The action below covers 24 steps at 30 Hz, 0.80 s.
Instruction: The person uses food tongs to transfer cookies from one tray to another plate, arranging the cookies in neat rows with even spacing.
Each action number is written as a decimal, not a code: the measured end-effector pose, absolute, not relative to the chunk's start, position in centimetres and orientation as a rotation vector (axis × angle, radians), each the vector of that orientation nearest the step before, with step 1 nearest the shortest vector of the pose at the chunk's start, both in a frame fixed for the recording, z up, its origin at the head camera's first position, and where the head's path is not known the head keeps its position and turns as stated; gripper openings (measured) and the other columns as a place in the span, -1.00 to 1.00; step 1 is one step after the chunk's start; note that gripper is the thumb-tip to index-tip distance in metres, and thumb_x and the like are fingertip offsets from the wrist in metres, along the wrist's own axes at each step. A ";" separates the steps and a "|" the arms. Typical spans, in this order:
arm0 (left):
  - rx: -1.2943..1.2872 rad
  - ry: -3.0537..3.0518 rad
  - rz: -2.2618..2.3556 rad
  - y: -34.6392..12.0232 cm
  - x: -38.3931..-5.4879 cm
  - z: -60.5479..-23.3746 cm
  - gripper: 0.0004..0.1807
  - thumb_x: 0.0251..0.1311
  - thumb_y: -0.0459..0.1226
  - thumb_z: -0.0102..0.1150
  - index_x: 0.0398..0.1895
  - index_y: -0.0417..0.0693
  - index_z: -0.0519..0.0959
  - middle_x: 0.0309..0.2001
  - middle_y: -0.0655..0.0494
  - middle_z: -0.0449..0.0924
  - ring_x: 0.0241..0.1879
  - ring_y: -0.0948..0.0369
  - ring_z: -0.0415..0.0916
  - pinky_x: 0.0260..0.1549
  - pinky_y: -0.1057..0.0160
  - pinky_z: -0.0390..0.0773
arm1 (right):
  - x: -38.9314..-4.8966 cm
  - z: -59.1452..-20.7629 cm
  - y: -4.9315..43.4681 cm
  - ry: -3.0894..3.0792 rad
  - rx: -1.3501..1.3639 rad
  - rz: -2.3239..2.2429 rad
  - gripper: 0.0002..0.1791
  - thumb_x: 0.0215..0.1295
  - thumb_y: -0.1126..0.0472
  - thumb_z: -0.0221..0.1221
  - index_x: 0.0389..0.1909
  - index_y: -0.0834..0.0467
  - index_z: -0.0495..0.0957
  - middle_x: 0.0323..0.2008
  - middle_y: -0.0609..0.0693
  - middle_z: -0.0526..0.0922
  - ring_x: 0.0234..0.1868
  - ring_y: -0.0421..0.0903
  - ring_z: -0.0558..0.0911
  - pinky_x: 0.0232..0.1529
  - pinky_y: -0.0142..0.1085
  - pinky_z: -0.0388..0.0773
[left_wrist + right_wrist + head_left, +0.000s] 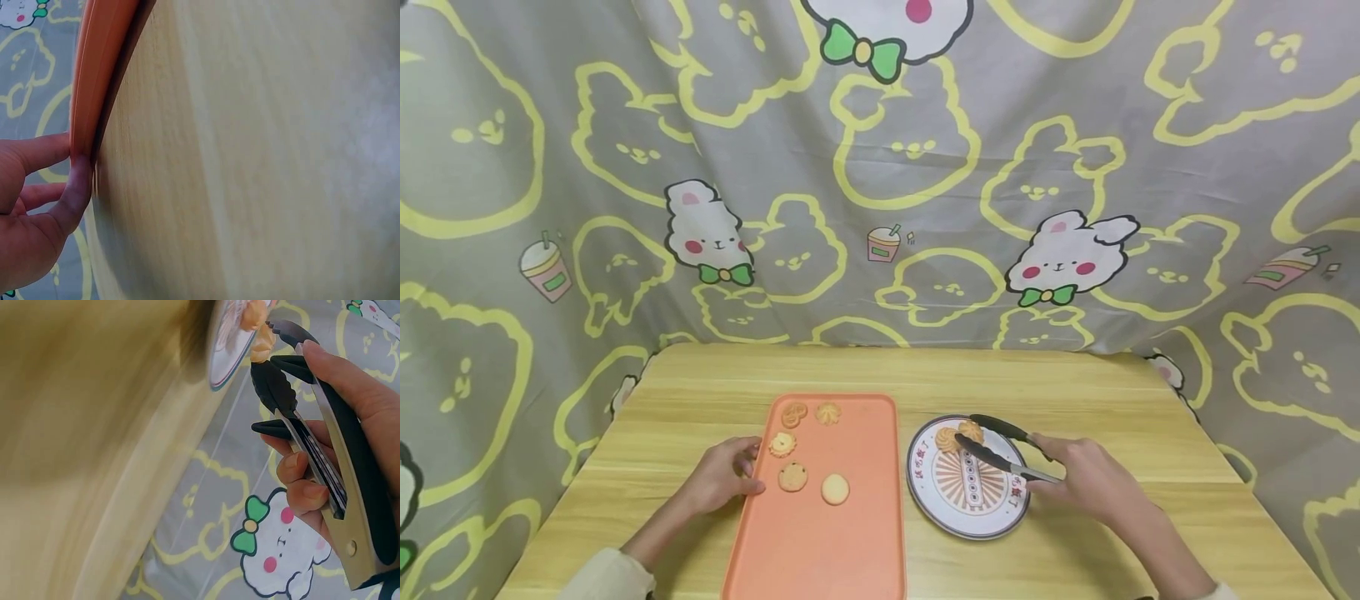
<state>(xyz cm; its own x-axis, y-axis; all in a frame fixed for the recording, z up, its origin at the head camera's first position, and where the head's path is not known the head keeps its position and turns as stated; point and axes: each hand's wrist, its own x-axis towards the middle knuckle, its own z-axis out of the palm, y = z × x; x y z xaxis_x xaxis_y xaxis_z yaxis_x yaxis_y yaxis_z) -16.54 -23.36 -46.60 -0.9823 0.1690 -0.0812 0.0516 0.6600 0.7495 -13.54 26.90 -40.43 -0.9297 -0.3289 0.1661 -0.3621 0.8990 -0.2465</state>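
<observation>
My left hand (724, 475) holds the left rim of an orange tray (850, 542), thumb and fingertips at its edge. Several cookies lie on the tray's far half, among them a pretzel-shaped cookie (793, 414) and a plain round cookie (835, 489). In my right hand (1093, 475) is a pair of black-tipped metal tongs (337, 481). The tong tips sit on either side of a swirled cookie (972, 431) over the far part of a patterned plate (977, 527). Beside it lies another swirled cookie (947, 440). Whether the tips touch the cookie I cannot tell.
Tray and plate stand side by side on a wooden table (1105, 392), a narrow strip of wood between them. A grey curtain (805, 158) with yellow cartoon outlines hangs behind the table and at both sides.
</observation>
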 end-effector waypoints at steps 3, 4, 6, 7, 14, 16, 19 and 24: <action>0.185 2.731 1.220 -23.4 -16.6 -46.6 -0.22 -0.19 -0.42 0.46 0.20 -0.44 0.36 -0.09 -0.09 0.52 -0.32 0.21 0.45 -0.45 0.40 0.45 | -13.3 -40.7 27.3 -2.944 0.520 0.412 -0.31 -0.14 -0.03 0.45 0.05 0.23 0.58 -0.20 0.13 0.73 -0.24 0.03 0.71 -0.31 -0.15 0.59; 0.185 2.733 1.218 -23.4 -16.6 -46.6 -0.22 -0.19 -0.42 0.46 0.20 -0.44 0.36 -0.09 -0.09 0.52 -0.32 0.21 0.45 -0.45 0.40 0.45 | -13.3 -40.7 27.5 -2.940 0.525 0.416 -0.31 -0.14 -0.02 0.45 0.05 0.23 0.58 -0.20 0.14 0.73 -0.24 0.04 0.71 -0.31 -0.14 0.59; 0.181 2.734 1.216 -23.4 -16.6 -46.6 -0.22 -0.19 -0.42 0.46 0.20 -0.44 0.36 -0.09 -0.09 0.52 -0.32 0.21 0.45 -0.45 0.40 0.44 | -13.2 -40.9 27.6 -2.933 0.531 0.412 -0.31 -0.16 -0.01 0.46 0.04 0.23 0.59 -0.21 0.15 0.73 -0.25 0.04 0.71 -0.29 -0.12 0.60; 0.178 2.734 1.217 -23.4 -16.6 -46.6 -0.22 -0.19 -0.42 0.46 0.20 -0.44 0.36 -0.09 -0.08 0.52 -0.32 0.21 0.45 -0.44 0.40 0.45 | -13.2 -41.0 27.7 -2.932 0.530 0.408 -0.31 -0.16 -0.01 0.46 0.04 0.23 0.59 -0.20 0.15 0.73 -0.25 0.05 0.71 -0.29 -0.12 0.60; 0.166 2.733 1.226 -23.4 -16.6 -46.9 -0.21 -0.20 -0.42 0.46 0.20 -0.44 0.36 -0.09 -0.09 0.53 -0.32 0.21 0.45 -0.46 0.40 0.45 | -13.3 -41.5 27.6 -2.955 0.510 0.412 -0.27 -0.18 -0.02 0.47 0.05 0.25 0.57 -0.10 0.21 0.69 -0.18 0.16 0.69 -0.18 -0.01 0.60; 0.167 2.735 1.229 -23.4 -16.7 -47.0 -0.21 -0.20 -0.42 0.46 0.19 -0.44 0.36 -0.09 -0.09 0.53 -0.32 0.21 0.45 -0.46 0.40 0.45 | -13.3 -41.6 27.5 -2.967 0.493 0.411 -0.26 -0.18 -0.03 0.47 0.07 0.24 0.57 -0.09 0.22 0.68 -0.16 0.17 0.69 -0.17 0.00 0.60; 0.163 2.732 1.234 -23.4 -16.7 -47.1 -0.21 -0.21 -0.43 0.47 0.19 -0.44 0.37 -0.09 -0.09 0.53 -0.32 0.21 0.45 -0.45 0.41 0.45 | -13.3 -41.6 27.5 -2.973 0.480 0.407 -0.26 -0.18 -0.03 0.47 0.07 0.24 0.56 -0.09 0.22 0.68 -0.16 0.16 0.69 -0.18 -0.01 0.60; 0.146 2.721 1.238 -23.3 -16.6 -46.9 -0.20 -0.22 -0.43 0.47 0.20 -0.44 0.36 -0.09 -0.08 0.52 -0.31 0.20 0.45 -0.45 0.41 0.45 | -13.4 -41.6 27.5 -2.966 0.492 0.414 -0.24 -0.18 -0.04 0.47 0.08 0.26 0.55 -0.11 0.24 0.69 -0.16 0.16 0.69 -0.17 -0.01 0.60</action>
<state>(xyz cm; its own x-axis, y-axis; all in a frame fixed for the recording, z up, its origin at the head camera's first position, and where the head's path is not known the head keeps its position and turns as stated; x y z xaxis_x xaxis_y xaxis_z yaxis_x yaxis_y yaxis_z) -16.62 -23.31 -46.90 -0.9843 0.1493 -0.0946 0.0268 0.6549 0.7552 -13.37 27.50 -41.57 -0.9419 -0.3015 0.1480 -0.3305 0.9105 -0.2485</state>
